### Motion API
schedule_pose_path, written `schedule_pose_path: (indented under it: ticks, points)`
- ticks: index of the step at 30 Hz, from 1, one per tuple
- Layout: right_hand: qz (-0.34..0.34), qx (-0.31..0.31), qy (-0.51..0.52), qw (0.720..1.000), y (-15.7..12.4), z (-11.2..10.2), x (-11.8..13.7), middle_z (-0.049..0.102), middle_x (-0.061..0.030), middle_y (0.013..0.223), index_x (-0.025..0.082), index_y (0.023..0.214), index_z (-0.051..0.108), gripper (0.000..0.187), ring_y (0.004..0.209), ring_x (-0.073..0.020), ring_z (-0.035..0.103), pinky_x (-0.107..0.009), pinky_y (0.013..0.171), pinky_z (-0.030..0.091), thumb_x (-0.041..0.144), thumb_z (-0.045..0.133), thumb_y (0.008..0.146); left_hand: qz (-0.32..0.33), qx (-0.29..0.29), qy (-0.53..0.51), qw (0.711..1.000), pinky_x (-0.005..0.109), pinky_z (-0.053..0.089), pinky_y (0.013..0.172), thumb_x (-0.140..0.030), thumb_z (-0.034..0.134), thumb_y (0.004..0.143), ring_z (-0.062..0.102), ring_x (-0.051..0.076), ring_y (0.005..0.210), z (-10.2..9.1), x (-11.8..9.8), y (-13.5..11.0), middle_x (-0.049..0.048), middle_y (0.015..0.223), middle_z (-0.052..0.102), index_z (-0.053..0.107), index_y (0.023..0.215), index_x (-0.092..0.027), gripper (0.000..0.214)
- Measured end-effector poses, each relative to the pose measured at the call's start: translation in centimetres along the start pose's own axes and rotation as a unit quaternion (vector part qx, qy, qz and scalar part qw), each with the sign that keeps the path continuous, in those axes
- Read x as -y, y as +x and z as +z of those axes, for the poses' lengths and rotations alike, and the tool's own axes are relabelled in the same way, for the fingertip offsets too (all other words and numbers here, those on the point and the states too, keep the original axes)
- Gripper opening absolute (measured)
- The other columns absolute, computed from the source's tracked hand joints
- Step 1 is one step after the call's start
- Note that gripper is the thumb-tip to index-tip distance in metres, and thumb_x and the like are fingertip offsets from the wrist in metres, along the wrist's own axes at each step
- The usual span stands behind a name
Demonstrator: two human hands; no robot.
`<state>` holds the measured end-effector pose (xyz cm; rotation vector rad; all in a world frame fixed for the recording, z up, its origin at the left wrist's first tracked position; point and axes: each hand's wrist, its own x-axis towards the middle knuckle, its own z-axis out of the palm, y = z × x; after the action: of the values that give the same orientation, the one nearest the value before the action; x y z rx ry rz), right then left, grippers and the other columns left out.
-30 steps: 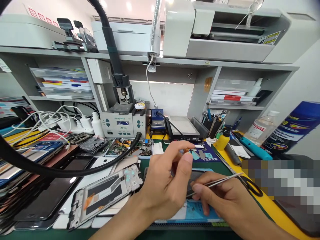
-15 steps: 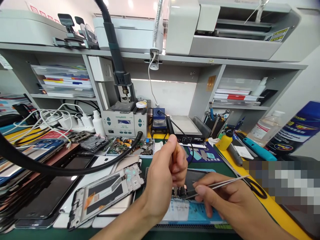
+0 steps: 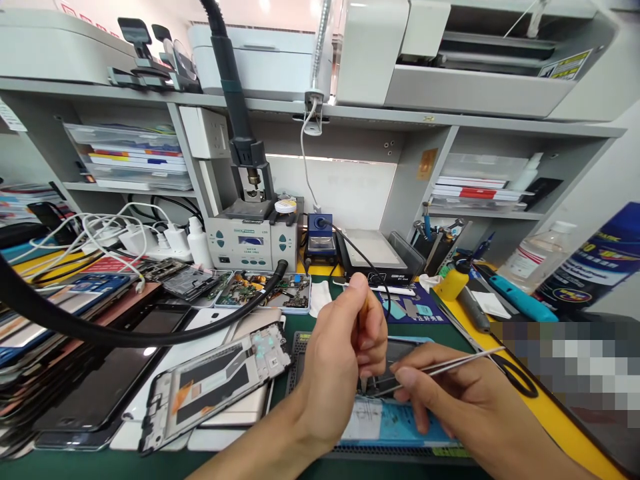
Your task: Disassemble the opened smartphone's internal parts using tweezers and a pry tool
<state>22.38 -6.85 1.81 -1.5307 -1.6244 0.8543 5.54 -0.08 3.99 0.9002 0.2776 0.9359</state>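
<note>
My left hand [image 3: 335, 363] is closed in a fist around a slim tool, mostly hidden by the fingers. A narrow pointed tip [image 3: 363, 385] shows below it, over the opened phone [image 3: 400, 348]. My right hand [image 3: 450, 400] pinches a pair of metal tweezers [image 3: 457, 361], whose points reach the same part of the phone near the tool tip. The phone has a dark inside and a light blue edge, and my hands cover much of it. Under it lies a blue and white surface [image 3: 373, 421]. The exact contact at the tips is too small to tell.
Left of my hands, a stripped phone frame [image 3: 215, 387] lies on other phones. Behind it are a tray of circuit boards [image 3: 265, 293] and a hot-air station [image 3: 250, 243]. A thick black hose [image 3: 165, 337] arcs across the left. Scissors [image 3: 517, 377] and bottles stand at right.
The view has shifted slightly. My left hand has moved a little to the right, and the tip under it now shows. My right hand keeps hold of the tweezers in nearly the same place.
</note>
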Motion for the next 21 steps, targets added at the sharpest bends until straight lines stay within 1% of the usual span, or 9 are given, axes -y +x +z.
schedule_pose_path:
  ticks: [3,6,12,16,19,21]
  points:
    - [-0.002,0.002,-0.004,1.0,-0.02,-0.03,0.02,0.077,-0.0045,0.082,0.024,0.054,0.072,0.053,0.073,-0.0187,0.073,-0.023,0.06,0.057,0.052,0.063,0.098,-0.004,0.0,0.006,1.0,0.027,0.016,0.049,-0.061,0.052,0.102,0.018,0.01,0.053,0.0,0.11,0.03,-0.0072,0.061,0.028,0.04,0.066,-0.021,0.055]
    - [-0.002,0.002,0.002,1.0,-0.12,-0.04,0.0,0.077,-0.0045,0.082,0.024,0.054,0.072,0.053,0.074,-0.0193,0.074,-0.023,0.06,0.057,0.052,0.063,0.098,-0.003,0.001,0.007,1.0,0.027,0.015,0.049,-0.061,0.052,0.102,0.017,0.01,0.053,-0.02,0.17,0.02,-0.0074,0.061,0.027,0.039,0.066,-0.021,0.055]
    - [-0.008,-0.006,-0.004,1.0,-0.16,0.01,-0.05,0.077,-0.0046,0.08,0.024,0.053,0.071,0.053,0.07,-0.0185,0.073,-0.023,0.059,0.057,0.052,0.063,0.098,-0.004,0.0,0.014,1.0,0.028,0.016,0.051,-0.06,0.051,0.103,0.018,0.011,0.054,0.08,0.1,0.01,-0.0071,0.061,0.027,0.039,0.066,-0.021,0.055]
    - [-0.012,-0.003,-0.001,1.0,-0.11,0.0,-0.11,0.078,-0.0049,0.082,0.025,0.053,0.07,0.053,0.075,-0.0198,0.076,-0.022,0.058,0.056,0.052,0.062,0.098,-0.004,-0.007,0.029,1.0,0.028,0.017,0.052,-0.057,0.052,0.102,0.02,0.012,0.056,0.36,0.03,-0.05,-0.0062,0.064,0.029,0.041,0.067,-0.021,0.052]
    - [-0.019,-0.007,-0.007,1.0,-0.09,0.01,-0.19,0.078,-0.0037,0.079,0.025,0.056,0.073,0.051,0.066,-0.0164,0.072,-0.021,0.056,0.055,0.051,0.063,0.099,0.002,-0.015,0.037,0.999,0.028,0.02,0.054,-0.054,0.052,0.103,0.024,0.012,0.058,0.52,-0.04,-0.22,-0.0055,0.065,0.032,0.042,0.068,-0.021,0.049]
    - [-0.019,-0.005,-0.009,1.0,0.0,0.03,-0.19,0.078,-0.0037,0.08,0.025,0.056,0.074,0.051,0.065,-0.0161,0.072,-0.022,0.056,0.055,0.051,0.063,0.099,0.003,-0.021,0.042,0.999,0.028,0.021,0.054,-0.053,0.051,0.104,0.025,0.012,0.059,0.58,-0.15,-0.33,-0.0049,0.066,0.033,0.043,0.068,-0.02,0.049]
